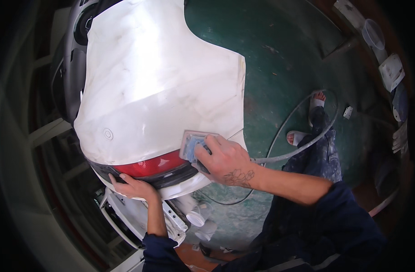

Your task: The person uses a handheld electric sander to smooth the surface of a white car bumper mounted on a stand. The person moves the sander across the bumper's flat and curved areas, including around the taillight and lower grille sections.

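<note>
A large white car body panel [139, 90], smudged with grey, fills the middle of the view. A red strip [160, 164], like a tail light, runs along its near edge, with a dark band [175, 176] below. My right hand [228, 159] is wrapped round a hose-fed hand sander [196, 144] with a flat rectangular pad and a bluish body. The pad rests on the panel at the right end of the red strip. My left hand [134, 187] lies open on the near edge, its fingers spread over the dark band.
A grey hose [286, 156] trails from the sander and loops over the green floor [280, 68]. To the right are dusty trousers and sandalled feet [316, 102]. A grey car [73, 59] stands at the left. White tubs [196, 217] and another car part [126, 213] lie below the panel.
</note>
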A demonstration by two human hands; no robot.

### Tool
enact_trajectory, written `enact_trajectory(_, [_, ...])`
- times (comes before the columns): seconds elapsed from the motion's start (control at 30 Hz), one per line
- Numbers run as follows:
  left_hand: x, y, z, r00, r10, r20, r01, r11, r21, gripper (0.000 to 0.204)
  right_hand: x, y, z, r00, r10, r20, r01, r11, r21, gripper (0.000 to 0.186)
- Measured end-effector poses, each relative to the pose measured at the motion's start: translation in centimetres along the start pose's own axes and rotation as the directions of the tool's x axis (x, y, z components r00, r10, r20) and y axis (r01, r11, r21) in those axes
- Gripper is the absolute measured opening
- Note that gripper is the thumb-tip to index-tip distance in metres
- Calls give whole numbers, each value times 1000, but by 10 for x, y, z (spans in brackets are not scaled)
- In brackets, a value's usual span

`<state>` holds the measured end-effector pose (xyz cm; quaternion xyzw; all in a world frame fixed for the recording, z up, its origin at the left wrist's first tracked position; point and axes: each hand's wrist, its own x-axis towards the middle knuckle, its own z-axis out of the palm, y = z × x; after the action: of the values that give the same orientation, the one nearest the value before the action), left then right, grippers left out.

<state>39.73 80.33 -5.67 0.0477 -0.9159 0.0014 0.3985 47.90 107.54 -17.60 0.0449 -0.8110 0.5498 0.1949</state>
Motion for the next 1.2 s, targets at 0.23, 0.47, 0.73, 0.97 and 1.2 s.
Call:
enact_trajectory(0.23, [-2,-15,7,1000,0,8,0,1000,-2,64,1,18,-1,997,-40,65,42,999,-18,47])
enact_trajectory(0.47, [-8,-6,2,1000,-28,-6,28,997,73,63,13,4,-12,981,-90,173,108,989,-99,51])
enact_trajectory(0.73, [-1,-16,4,998,-38,-43,40,998,43,58,154,-152,29,921,-170,350,222,968,-115,33])
enact_trajectory(0.97, [1,-11,-1,998,-67,-7,68,997,28,51,149,-146,13,864,-185,468,296,939,-175,47])
enact_trajectory(1.2, [2,-9,0,996,-94,-4,94,996,-9,52,164,-171,15,806,-49,590,285,905,-314,53])
